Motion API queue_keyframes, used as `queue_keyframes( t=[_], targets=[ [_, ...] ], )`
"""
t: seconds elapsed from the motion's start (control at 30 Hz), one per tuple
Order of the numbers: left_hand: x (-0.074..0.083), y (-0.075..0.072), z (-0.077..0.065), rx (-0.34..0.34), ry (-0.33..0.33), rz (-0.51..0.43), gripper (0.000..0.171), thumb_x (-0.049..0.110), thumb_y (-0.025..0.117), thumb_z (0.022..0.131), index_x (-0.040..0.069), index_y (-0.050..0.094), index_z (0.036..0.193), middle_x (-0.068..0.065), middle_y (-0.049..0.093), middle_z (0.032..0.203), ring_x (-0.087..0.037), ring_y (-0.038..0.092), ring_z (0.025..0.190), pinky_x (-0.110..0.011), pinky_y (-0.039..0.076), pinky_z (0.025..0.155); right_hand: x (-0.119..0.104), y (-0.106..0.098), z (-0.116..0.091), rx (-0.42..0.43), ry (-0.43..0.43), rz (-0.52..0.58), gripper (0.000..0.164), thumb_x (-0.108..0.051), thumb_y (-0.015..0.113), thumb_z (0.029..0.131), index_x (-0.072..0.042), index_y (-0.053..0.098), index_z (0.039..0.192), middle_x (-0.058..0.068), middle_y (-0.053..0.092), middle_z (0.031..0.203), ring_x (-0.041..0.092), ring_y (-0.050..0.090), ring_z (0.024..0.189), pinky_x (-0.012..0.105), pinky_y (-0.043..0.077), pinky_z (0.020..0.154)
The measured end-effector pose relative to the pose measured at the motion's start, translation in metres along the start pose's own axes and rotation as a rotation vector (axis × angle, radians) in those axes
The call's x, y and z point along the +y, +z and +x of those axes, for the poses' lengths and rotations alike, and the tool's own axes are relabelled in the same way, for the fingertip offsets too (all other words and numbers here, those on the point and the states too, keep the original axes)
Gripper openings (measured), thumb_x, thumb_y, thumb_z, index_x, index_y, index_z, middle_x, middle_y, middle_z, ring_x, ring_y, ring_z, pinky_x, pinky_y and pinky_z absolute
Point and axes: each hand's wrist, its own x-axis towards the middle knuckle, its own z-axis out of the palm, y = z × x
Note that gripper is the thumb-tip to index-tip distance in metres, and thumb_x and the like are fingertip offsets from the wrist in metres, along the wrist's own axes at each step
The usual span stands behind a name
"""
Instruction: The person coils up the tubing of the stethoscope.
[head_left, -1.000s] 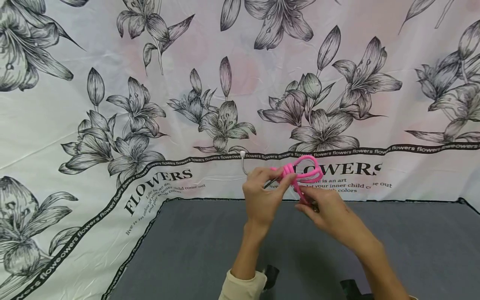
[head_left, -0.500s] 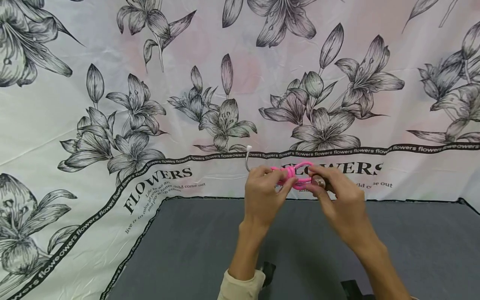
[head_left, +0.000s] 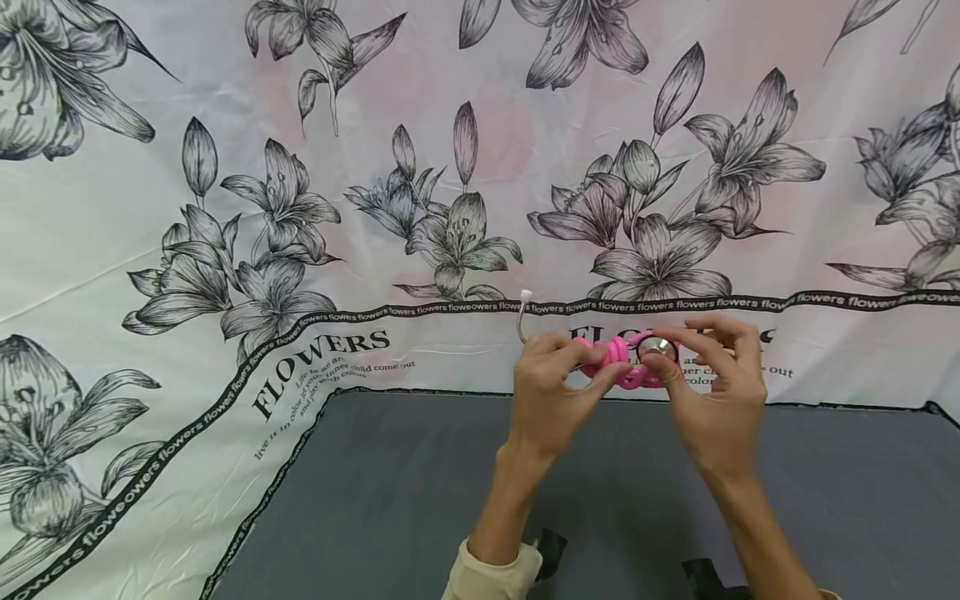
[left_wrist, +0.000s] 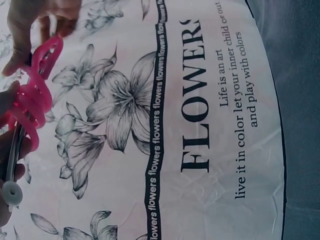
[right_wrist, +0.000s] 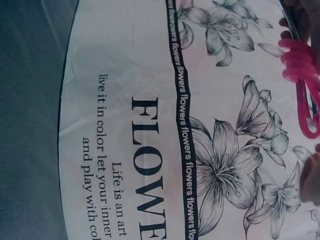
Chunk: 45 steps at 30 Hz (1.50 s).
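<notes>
A pink stethoscope [head_left: 617, 352] is held up between both hands in the head view, its tube wound in several coils around its middle. My left hand [head_left: 551, 392] pinches the coils and metal ear tubes between thumb and fingers. With thumb and index finger, my right hand [head_left: 712, 400] holds the round silver chest piece [head_left: 657, 348] at the right end; the other fingers are raised behind. A white ear tip [head_left: 527, 296] sticks out above the left hand. The left wrist view shows a pale ear tip [left_wrist: 12, 193] and coils [left_wrist: 31, 105]; the right wrist view shows the coils [right_wrist: 298, 65] at its edge.
Under the hands lies a white tablecloth [head_left: 450, 350] printed with black lilies and lettering, its black-trimmed edge bordering a dark grey surface [head_left: 405, 492]. Black straps [head_left: 551, 552] hang by the wrists.
The right hand has moved up from the tube's lower end and now holds the chest piece against the coiled bundle, facing the head camera. Both hands have shifted slightly right.
</notes>
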Motion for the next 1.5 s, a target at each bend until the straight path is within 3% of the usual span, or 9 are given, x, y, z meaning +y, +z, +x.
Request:
queue_keyframes(
  t=[0.07, 0.13, 0.43, 0.73, 1.0, 1.13, 1.23, 1.4, 1.5],
  targets=[
    [0.001, 0.001, -0.001, 0.007, -0.008, 0.014, 0.027, 0.025, 0.094, 0.078, 0.005, 0.082, 0.091, -0.002, 0.075, 0.077, -0.013, 0.065, 0.076, -0.027, 0.050, 0.079, -0.001, -0.003, 0.000, -0.044, 0.090, 0.076, 0.026, 0.004, 0.081, 0.086, 0.014, 0.074, 0.109, -0.005, 0.067, 0.122, 0.004, 0.064, 0.113, 0.005, 0.046, 0.094],
    [0.001, 0.002, -0.002, 0.014, -0.010, 0.028, 0.027, 0.025, 0.093, 0.078, 0.005, 0.082, 0.092, -0.002, 0.077, 0.078, -0.014, 0.066, 0.078, -0.027, 0.050, 0.079, -0.004, -0.005, 0.001, -0.070, 0.180, 0.155, 0.029, 0.019, 0.076, 0.082, 0.017, 0.072, 0.110, -0.001, 0.072, 0.121, 0.005, 0.072, 0.112, 0.010, 0.055, 0.089],
    [0.003, 0.004, -0.002, 0.051, 0.053, 0.097, 0.027, 0.028, 0.094, 0.077, 0.006, 0.083, 0.091, -0.001, 0.080, 0.080, -0.013, 0.061, 0.079, -0.027, 0.048, 0.078, -0.013, -0.010, 0.006, -0.073, 0.435, 0.365, 0.021, 0.022, 0.074, 0.081, 0.017, 0.070, 0.101, 0.006, 0.075, 0.107, 0.012, 0.079, 0.098, 0.021, 0.060, 0.087],
    [0.003, 0.003, 0.001, 0.057, 0.265, 0.210, 0.031, 0.032, 0.095, 0.076, 0.008, 0.084, 0.093, 0.004, 0.079, 0.077, -0.010, 0.062, 0.079, -0.021, 0.049, 0.079, -0.006, -0.028, 0.009, -0.280, 0.551, 0.537, 0.055, 0.021, 0.064, 0.090, -0.009, 0.055, 0.135, 0.005, 0.053, 0.099, 0.009, 0.071, 0.085, 0.019, 0.061, 0.076],
    [0.002, 0.003, 0.002, 0.040, 0.426, 0.303, 0.027, 0.037, 0.091, 0.081, 0.013, 0.085, 0.094, 0.005, 0.079, 0.078, -0.010, 0.068, 0.083, -0.019, 0.052, 0.083, 0.002, -0.026, 0.009, -0.284, 0.568, 0.471, 0.023, 0.015, 0.070, 0.090, 0.003, 0.073, 0.109, 0.001, 0.071, 0.105, 0.006, 0.073, 0.086, 0.019, 0.061, 0.076],
    [0.000, 0.004, 0.001, 0.012, 0.399, 0.283, 0.027, 0.036, 0.091, 0.080, 0.013, 0.085, 0.094, 0.005, 0.080, 0.079, -0.010, 0.066, 0.083, -0.019, 0.051, 0.082, 0.003, -0.022, 0.008, -0.207, 0.483, 0.160, 0.027, 0.009, 0.079, 0.086, 0.000, 0.073, 0.111, -0.008, 0.069, 0.084, -0.001, 0.066, 0.062, 0.012, 0.055, 0.062],
    [-0.001, 0.004, 0.001, 0.002, 0.343, 0.231, 0.029, 0.034, 0.092, 0.079, 0.010, 0.085, 0.094, 0.004, 0.079, 0.077, -0.010, 0.064, 0.082, -0.020, 0.051, 0.080, 0.004, -0.019, 0.007, -0.134, 0.322, -0.055, 0.034, 0.013, 0.083, 0.079, 0.004, 0.074, 0.111, -0.012, 0.062, 0.081, -0.004, 0.059, 0.056, 0.009, 0.050, 0.057],
    [-0.002, 0.005, -0.001, -0.030, 0.219, 0.116, 0.030, 0.030, 0.094, 0.076, 0.007, 0.084, 0.092, 0.002, 0.078, 0.076, -0.011, 0.063, 0.079, -0.022, 0.050, 0.079, 0.007, -0.022, 0.010, -0.115, 0.027, -0.183, 0.030, -0.001, 0.091, 0.073, 0.006, 0.078, 0.099, -0.017, 0.062, 0.087, -0.011, 0.056, 0.073, 0.002, 0.046, 0.067],
    [-0.003, 0.006, -0.002, -0.056, 0.152, 0.051, 0.029, 0.028, 0.094, 0.076, 0.007, 0.082, 0.092, 0.001, 0.076, 0.077, -0.011, 0.062, 0.079, -0.024, 0.049, 0.079, 0.006, -0.026, 0.013, -0.147, -0.062, -0.251, 0.035, -0.018, 0.092, 0.074, 0.003, 0.079, 0.098, -0.008, 0.065, 0.085, -0.017, 0.054, 0.081, -0.002, 0.045, 0.072]
  ],
)
